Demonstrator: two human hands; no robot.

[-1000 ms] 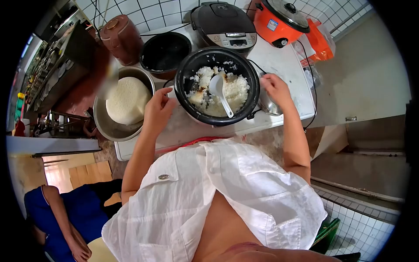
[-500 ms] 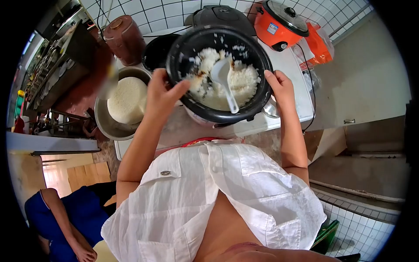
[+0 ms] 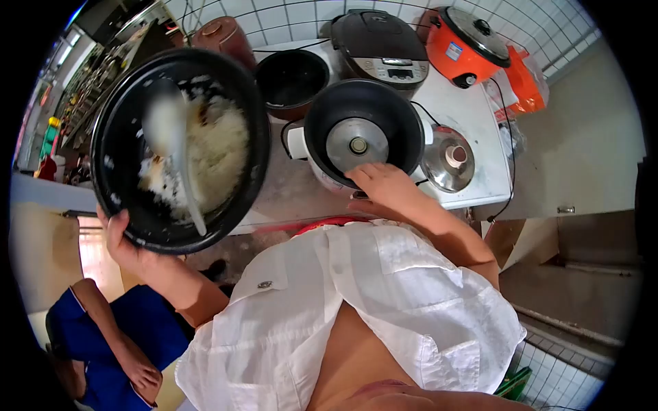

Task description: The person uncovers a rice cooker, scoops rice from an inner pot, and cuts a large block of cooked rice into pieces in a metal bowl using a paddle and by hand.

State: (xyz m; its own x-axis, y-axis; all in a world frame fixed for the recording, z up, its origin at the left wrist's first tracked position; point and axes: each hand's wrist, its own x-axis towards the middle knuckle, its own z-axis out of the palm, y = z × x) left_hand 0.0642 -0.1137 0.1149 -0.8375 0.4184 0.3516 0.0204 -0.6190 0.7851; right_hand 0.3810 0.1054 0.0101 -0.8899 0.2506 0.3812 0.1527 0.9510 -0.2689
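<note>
On the left, my left hand point(image 3: 127, 243) grips the near rim of a black inner pot point(image 3: 255, 161), raised and tilted. In it lie cooked white rice point(image 3: 223, 151) with browned bits and a white rice paddle point(image 3: 184, 168). My right hand point(image 3: 387, 186) is at the front rim of the white rice cooker body point(image 3: 298, 144), its fingers over the edge and its thumb lower on the outside. The cooker's inner pot is out, so the round metal heating plate point(image 3: 373, 140) shows at the bottom.
Right of the cooker lies a glass lid point(image 3: 449, 171). Behind stand a dark rice cooker point(image 3: 379, 44), an orange rice cooker point(image 3: 456, 51), an empty black pot point(image 3: 291, 79) and a brown container point(image 3: 223, 38). A cord point(image 3: 508, 144) hangs at the table's right. A person in blue point(image 3: 137, 329) is at lower left.
The inner pot with rice has come out of the cooker and swung left in my left hand. My right hand has left the pot's rim for the cooker's front. A metal bowl of rice is now hidden.
</note>
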